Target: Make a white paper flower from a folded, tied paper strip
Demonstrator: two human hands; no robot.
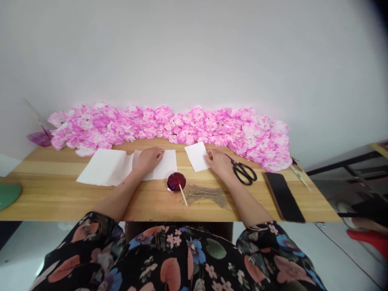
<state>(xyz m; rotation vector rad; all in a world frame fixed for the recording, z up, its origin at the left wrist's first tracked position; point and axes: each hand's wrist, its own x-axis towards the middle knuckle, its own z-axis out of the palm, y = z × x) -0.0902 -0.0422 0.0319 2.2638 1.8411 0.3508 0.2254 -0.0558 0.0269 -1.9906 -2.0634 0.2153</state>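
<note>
My right hand [218, 162] pinches the right edge of a small white paper square [195, 157], which lies tilted on or just above the table. My left hand [149, 159] rests over folded white paper sheets [106, 165], its fingertips pressed together. Whatever is between those fingers, if anything, is hidden. In front of the hands, a small dish of dark red liquid [172, 182] has a thin wooden stick [183, 195] leaning in it. Beside it lies a bundle of thin brown strings [209, 194]. Black-handled scissors [245, 172] lie right of my right hand.
Pink and white paper flowers [163, 121] are heaped along the wall at the back of the wooden table [54, 198]. A phone [284, 197] lies at the right, near a brush [300, 177]. A green object [9, 195] stands at the left edge.
</note>
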